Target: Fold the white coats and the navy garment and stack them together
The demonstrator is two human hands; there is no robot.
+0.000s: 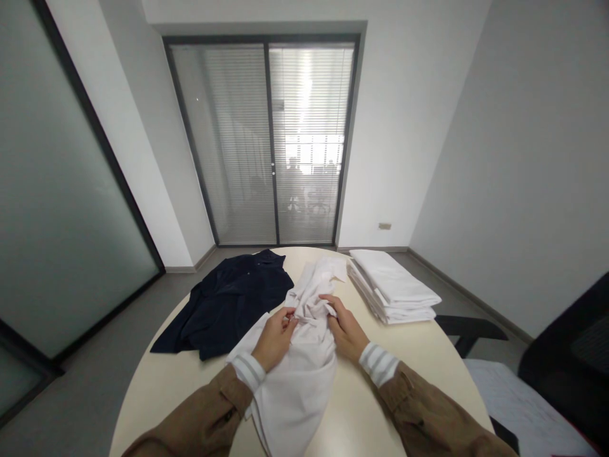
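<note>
A crumpled white shirt (304,374) lies lengthwise over the middle of the round table, its near end hanging toward me. My left hand (277,336) pinches a bit of its fabric near the centre. On the other side, my right hand (346,327) grips a bunched fold of the same cloth between thumb and fingers. The two hands are a short way apart, with gathered wrinkles between them. Just left of the white cloth is a dark navy shirt (233,298), spread loosely and rumpled.
A stack of folded white cloths (394,282) sits at the table's right back edge. The cream round table (190,393) fills the foreground. A black office chair (571,355) stands to the right, with white material on its seat. Glass doors with blinds (309,158) are behind.
</note>
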